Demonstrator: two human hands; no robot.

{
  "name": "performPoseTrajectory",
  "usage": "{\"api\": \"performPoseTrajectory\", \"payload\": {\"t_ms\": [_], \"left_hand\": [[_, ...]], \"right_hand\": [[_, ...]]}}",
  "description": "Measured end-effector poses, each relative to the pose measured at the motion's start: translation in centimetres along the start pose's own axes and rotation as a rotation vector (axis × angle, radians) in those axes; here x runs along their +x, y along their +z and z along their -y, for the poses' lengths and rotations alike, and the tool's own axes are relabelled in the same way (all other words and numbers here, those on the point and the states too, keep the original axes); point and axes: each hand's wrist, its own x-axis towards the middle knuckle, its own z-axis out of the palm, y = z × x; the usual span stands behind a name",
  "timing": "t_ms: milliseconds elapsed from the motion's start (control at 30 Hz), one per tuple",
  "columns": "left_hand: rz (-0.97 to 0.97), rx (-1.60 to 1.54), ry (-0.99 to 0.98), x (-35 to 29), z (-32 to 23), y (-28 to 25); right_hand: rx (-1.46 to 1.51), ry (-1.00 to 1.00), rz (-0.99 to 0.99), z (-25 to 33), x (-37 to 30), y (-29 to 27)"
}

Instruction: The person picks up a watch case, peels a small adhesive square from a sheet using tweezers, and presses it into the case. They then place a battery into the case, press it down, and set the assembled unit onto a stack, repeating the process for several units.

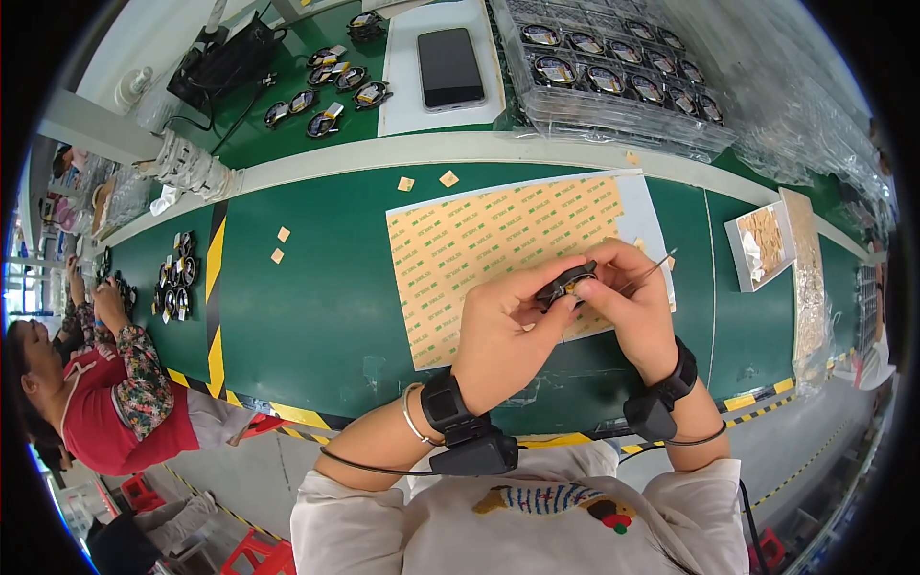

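Note:
Both hands meet over the right part of a tan sheet of printed adhesive pieces (450, 287) on the green bench. In my left hand (508, 321) is a small round black watch-case-like part (567, 284), gripped by its edge with the thumb and fingers. My right hand (637, 311) is closed, with its thumb pressed on the part's inner face. A thin metal tool, which looks like tweezers (654, 271), sticks out from the right hand's fingers. What lies under the right thumb is hidden.
Loose tan squares (406, 184) lie beyond the sheet. A white box of tan scraps (765, 244) stands at the right. On the shelf are a phone (450, 67), similar round parts (326, 121) and a clear plastic tray (613, 105). A co-worker in red (105, 412) sits left.

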Motion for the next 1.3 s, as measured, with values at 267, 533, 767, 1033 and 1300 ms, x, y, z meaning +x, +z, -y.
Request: {"api": "performPoseTrajectory", "payload": {"t_ms": [267,533,767,1033,1300], "left_hand": [[0.093,0.160,-0.076,-0.2,-1.3,-0.2],[0.228,0.512,0.118,-0.3,-0.5,-0.8],[0.207,0.336,0.069,-0.3,-1.1,-0.8],[0.275,0.307,0.022,-0.1,-1.8,-1.3],[0.260,0.377,0.080,-1.2,-2.3,-1.7]], "right_hand": [[0.016,-0.018,0.146,-0.4,0.0,-1.1],[0.060,0.121,0.307,-0.4,0.3,-2.0],[-0.083,0.089,0.245,0.3,-0.4,-1.6],[-0.339,0.009,0.284,-0.5,-0.9,-1.6],[-0.379,-0.040,0.373,1.2,-1.6,-0.4]]}}
